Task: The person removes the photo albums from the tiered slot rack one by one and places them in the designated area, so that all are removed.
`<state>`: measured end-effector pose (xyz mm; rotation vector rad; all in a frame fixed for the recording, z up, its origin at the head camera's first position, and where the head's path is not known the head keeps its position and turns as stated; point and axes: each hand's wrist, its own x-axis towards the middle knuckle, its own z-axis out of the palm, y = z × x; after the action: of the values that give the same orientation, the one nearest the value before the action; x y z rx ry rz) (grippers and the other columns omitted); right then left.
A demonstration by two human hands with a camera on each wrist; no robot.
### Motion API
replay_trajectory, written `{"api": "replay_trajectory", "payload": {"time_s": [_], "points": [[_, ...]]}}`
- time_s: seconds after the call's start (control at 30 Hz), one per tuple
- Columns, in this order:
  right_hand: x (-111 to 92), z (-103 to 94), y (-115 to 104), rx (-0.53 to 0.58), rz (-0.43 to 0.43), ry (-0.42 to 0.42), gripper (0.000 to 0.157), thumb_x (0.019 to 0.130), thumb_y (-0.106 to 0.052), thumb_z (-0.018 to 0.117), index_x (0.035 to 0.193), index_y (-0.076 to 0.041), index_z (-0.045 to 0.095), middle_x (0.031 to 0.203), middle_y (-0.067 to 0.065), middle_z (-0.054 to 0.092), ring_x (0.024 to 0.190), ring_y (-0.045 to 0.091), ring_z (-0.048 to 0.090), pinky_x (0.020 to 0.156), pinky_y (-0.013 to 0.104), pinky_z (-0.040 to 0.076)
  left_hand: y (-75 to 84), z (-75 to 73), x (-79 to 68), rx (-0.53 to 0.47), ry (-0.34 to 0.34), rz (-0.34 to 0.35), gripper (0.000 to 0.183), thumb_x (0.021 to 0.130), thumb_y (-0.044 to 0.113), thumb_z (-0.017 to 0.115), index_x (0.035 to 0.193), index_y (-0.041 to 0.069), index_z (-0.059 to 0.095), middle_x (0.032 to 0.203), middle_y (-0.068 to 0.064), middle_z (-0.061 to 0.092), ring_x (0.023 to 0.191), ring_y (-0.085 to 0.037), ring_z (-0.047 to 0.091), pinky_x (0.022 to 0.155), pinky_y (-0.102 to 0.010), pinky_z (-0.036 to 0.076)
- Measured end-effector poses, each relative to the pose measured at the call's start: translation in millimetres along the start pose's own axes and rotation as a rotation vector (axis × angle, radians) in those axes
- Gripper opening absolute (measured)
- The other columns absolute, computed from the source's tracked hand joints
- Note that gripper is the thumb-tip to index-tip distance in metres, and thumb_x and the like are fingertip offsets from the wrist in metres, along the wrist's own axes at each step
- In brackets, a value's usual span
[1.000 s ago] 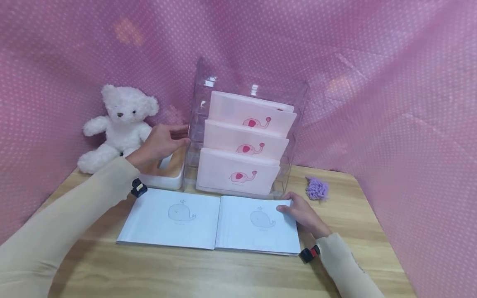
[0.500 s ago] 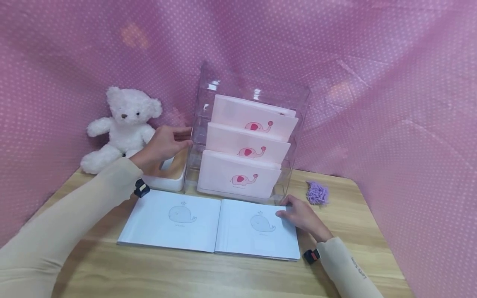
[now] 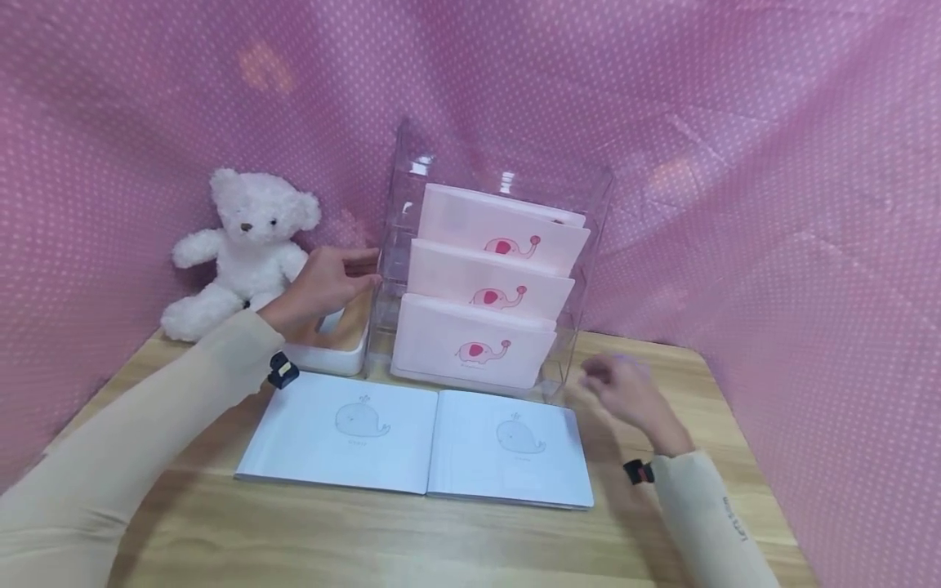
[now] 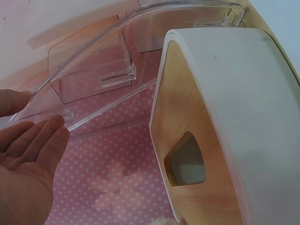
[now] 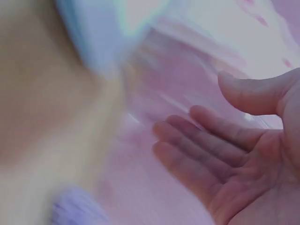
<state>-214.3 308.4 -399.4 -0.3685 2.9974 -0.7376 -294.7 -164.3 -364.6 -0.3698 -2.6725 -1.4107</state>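
Note:
A clear plastic tiered rack (image 3: 594, 245) stands upright, bearing pink-white booklets (image 3: 474, 343) printed with red elephants. At its left side, my left hand (image 3: 323, 282) holds the panel between thumb and fingers; in the left wrist view, the thumb (image 4: 16, 101) lies at one clear edge and the fingertips (image 4: 56, 126) near the other. My right hand (image 3: 628, 396) is in the air right of the rack, holding nothing, its fingers spread from the thumb in the right wrist view. Two white whale-print booklets (image 3: 360, 449) (image 3: 507, 465) lie side by side before the rack.
Left of the rack sits a white box (image 3: 331, 359) with a wood-look lid and an opening. Behind it leans a white teddy bear (image 3: 253, 245). A purple fuzzy item (image 5: 77, 208) lies near my right hand. Pink dotted cloth (image 3: 735, 204) surrounds the table (image 3: 441, 547).
My right hand has let go of the right whale booklet's corner and moved up and right, covering the purple item in the head view. The left hand stays at the rack.

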Motion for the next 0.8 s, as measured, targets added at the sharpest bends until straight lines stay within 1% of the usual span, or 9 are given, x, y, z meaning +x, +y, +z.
{"api": "replay_trajectory", "payload": {"time_s": [0.1,0.2,0.23,0.37,0.47,0.53,0.6,0.7,0.8], "points": [[7,-39.7,-6,0.083,-0.044,0.136,0.034,0.102,-0.024,0.060,0.128,-0.002,0.064,0.123,0.021,0.071,0.097,0.024,0.072,0.080,0.030,0.065,0.8,0.9,2.0,-0.002,0.007,0.014,0.051,0.096,0.012,0.069,0.145,0.003,0.054,0.140,-0.018,0.063,0.124,-0.034,0.066,0.099,-0.041,0.060],[15,-76.4,-16,0.291,-0.059,0.290,0.035,0.102,-0.026,0.061,0.130,-0.007,0.064,0.127,0.016,0.070,0.096,0.008,0.069,0.078,0.010,0.059,-1.3,0.7,0.4,0.009,0.016,0.022,0.051,0.096,0.013,0.069,0.144,0.003,0.055,0.138,-0.019,0.064,0.123,-0.034,0.067,0.097,-0.040,0.060],[20,-86.9,-20,0.377,-0.087,0.348,0.035,0.100,-0.024,0.063,0.130,-0.006,0.064,0.127,0.013,0.070,0.100,0.005,0.068,0.085,0.007,0.055,-2.2,0.5,-0.7,0.010,0.014,0.022,0.051,0.096,0.013,0.069,0.144,0.003,0.055,0.138,-0.019,0.064,0.123,-0.034,0.067,0.097,-0.040,0.060],[43,-120.3,-35,0.816,-0.253,0.486,0.038,0.094,-0.007,0.071,0.130,0.001,0.063,0.124,0.009,0.072,0.109,0.012,0.069,0.096,0.013,0.056,-6.5,1.0,-2.9,0.011,0.010,0.016,0.050,0.095,0.012,0.070,0.143,0.003,0.056,0.137,-0.019,0.065,0.122,-0.033,0.067,0.096,-0.039,0.061],[64,-134.7,-50,1.018,-0.407,0.540,0.038,0.089,0.003,0.072,0.126,0.007,0.064,0.119,0.010,0.074,0.111,0.020,0.070,0.100,0.020,0.057,-6.7,1.7,-2.2,0.011,0.018,0.027,0.050,0.095,0.011,0.070,0.142,0.003,0.056,0.136,-0.019,0.065,0.122,-0.034,0.068,0.096,-0.040,0.061],[77,-138.3,-60,1.067,-0.481,0.551,0.037,0.087,0.006,0.072,0.124,0.009,0.064,0.117,0.011,0.074,0.112,0.021,0.069,0.102,0.022,0.057,-5.4,2.0,-1.7,0.013,0.022,0.034,0.050,0.095,0.010,0.070,0.142,0.003,0.057,0.136,-0.019,0.065,0.121,-0.034,0.068,0.096,-0.041,0.061],[90,-139.0,-71,1.064,-0.521,0.539,0.040,0.086,0.006,0.072,0.125,0.010,0.064,0.119,0.012,0.073,0.114,0.022,0.068,0.104,0.023,0.056,-3.1,2.3,-1.8,0.019,0.021,0.036,0.050,0.095,0.010,0.070,0.143,0.003,0.056,0.137,-0.019,0.065,0.121,-0.035,0.068,0.097,-0.041,0.061],[106,-135.8,-84,0.977,-0.496,0.477,0.045,0.085,0.003,0.074,0.129,0.007,0.062,0.127,0.012,0.070,0.121,0.025,0.064,0.107,0.025,0.054,-0.6,2.6,-2.5,0.026,0.019,0.030,0.050,0.095,0.010,0.069,0.143,0.003,0.055,0.137,-0.019,0.065,0.122,-0.035,0.067,0.097,-0.042,0.061],[121,-131.0,-95,0.809,-0.417,0.406,0.051,0.086,0.000,0.074,0.135,0.002,0.060,0.139,0.016,0.064,0.133,0.031,0.057,0.116,0.030,0.049,1.5,2.8,-2.3,0.026,0.025,0.033,0.050,0.095,0.010,0.069,0.143,0.003,0.055,0.138,-0.019,0.064,0.122,-0.035,0.067,0.097,-0.042,0.061]]}}
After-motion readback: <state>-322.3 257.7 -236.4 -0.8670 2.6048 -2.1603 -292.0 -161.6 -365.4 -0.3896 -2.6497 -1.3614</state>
